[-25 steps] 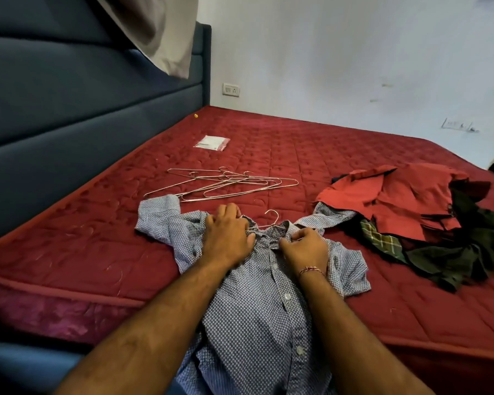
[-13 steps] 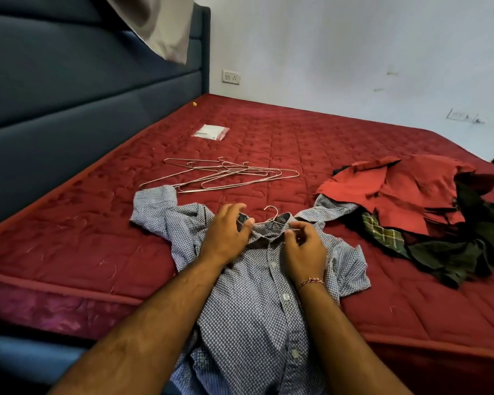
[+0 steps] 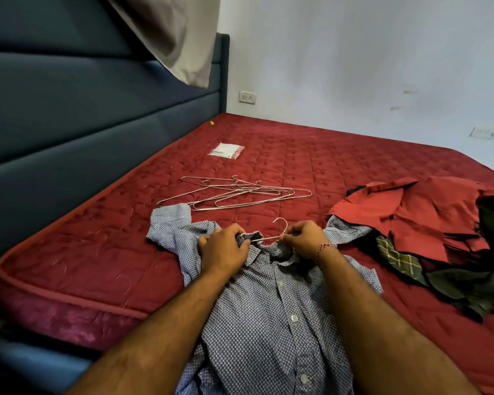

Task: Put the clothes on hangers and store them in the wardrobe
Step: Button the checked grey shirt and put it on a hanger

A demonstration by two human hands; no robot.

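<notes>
Shirt [image 3: 268, 317] of blue dotted cotton is spread flat on the quilted red mattress [image 3: 97, 252]; its collar is gripped by the left hand [image 3: 223, 246], and the wire hanger [image 3: 271, 233] at its neck is pinched by the right hand [image 3: 304, 238]. Spare wire hangers [image 3: 237, 193], overlapping and uncountable, lie at 12 o'clock; one pile of crumpled clothes [image 3: 428, 218] at 2 o'clock.

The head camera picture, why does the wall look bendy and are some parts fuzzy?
In the head view, the wide lens bows the bed edge and the headboard; the dark clothes at the right edge look smeared, while the hanger hook and the checked shirt stay sharp; the light is soft, with no glare and only faint shadows.
</notes>
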